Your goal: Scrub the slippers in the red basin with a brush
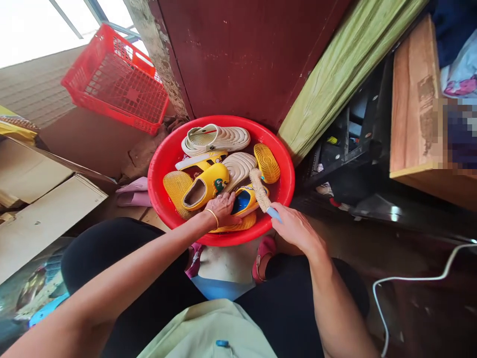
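A red basin (156,199) full of shoes stands in front of my knees. My left hand (222,208), with a bangle at its wrist, grips the heel end of a yellow clog with a blue inside (244,200). In my right hand (294,223) is the blue handle of a scrub brush (261,191), whose beige bristles lie over the toe of that clog. Beside my left hand rests a yellow clog with a green figure (204,186). A cream clog (219,138) lies at the back, and a yellow sole (267,163) leans at the right wall.
A red plastic crate (119,84) is at the back left. Cardboard boxes (44,214) and pink slippers (134,191) lie left of the basin. Behind it is a dark red panel (242,59). A white cable (410,279) runs along the right.
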The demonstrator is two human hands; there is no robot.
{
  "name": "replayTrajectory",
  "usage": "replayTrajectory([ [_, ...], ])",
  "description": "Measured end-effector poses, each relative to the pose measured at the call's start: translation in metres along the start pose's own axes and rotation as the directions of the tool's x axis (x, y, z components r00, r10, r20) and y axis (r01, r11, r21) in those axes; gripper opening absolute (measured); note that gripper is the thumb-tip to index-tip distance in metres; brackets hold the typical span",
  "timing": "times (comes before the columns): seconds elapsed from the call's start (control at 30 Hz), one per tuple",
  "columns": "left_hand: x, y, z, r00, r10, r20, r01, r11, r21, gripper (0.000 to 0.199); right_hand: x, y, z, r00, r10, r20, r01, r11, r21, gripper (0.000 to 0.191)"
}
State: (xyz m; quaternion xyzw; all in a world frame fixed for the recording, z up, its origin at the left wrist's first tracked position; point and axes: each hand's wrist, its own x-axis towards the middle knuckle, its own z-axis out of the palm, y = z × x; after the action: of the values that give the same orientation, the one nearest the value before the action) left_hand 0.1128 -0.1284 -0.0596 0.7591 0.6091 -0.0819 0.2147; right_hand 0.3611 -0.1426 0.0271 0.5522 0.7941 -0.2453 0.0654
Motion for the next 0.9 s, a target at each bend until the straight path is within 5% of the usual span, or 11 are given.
replayTrajectory([
  [0.3, -0.023, -0.013, -0.002, 0.995, 0.082, 0.058, -0.082, 0.997, -0.003, 0.091, -0.008, -0.001, 0.006, 0.990, -0.001, 0.138, 0.014, 0.996, -0.093, 0.043],
  [0.53, -0.006, 0.008, 0.016, 0.995, -0.094, -0.022, 0.087, 0.969, -0.233, 0.115, -0.001, -0.008, 0.012, 0.989, 0.066, 0.134, -0.052, 0.993, -0.103, 0.041],
  [0.63, 0.001, 0.010, 0.016, 0.990, -0.136, -0.047, 0.109, 0.922, -0.371, 0.099, 0.007, -0.009, 0.006, 0.995, 0.084, 0.050, -0.080, 0.994, -0.072, 0.043],
  [0.83, 0.002, -0.013, -0.014, 0.990, -0.142, -0.016, 0.087, 0.683, -0.726, 0.063, 0.013, -0.013, 0.015, 0.971, 0.062, -0.230, -0.065, 0.998, -0.005, 0.059],
  [0.9, -0.004, -0.018, -0.024, 0.992, -0.121, 0.025, 0.082, 0.492, -0.866, 0.064, 0.012, -0.026, 0.032, 0.969, -0.020, -0.247, 0.018, 1.000, -0.012, 0.062],
])
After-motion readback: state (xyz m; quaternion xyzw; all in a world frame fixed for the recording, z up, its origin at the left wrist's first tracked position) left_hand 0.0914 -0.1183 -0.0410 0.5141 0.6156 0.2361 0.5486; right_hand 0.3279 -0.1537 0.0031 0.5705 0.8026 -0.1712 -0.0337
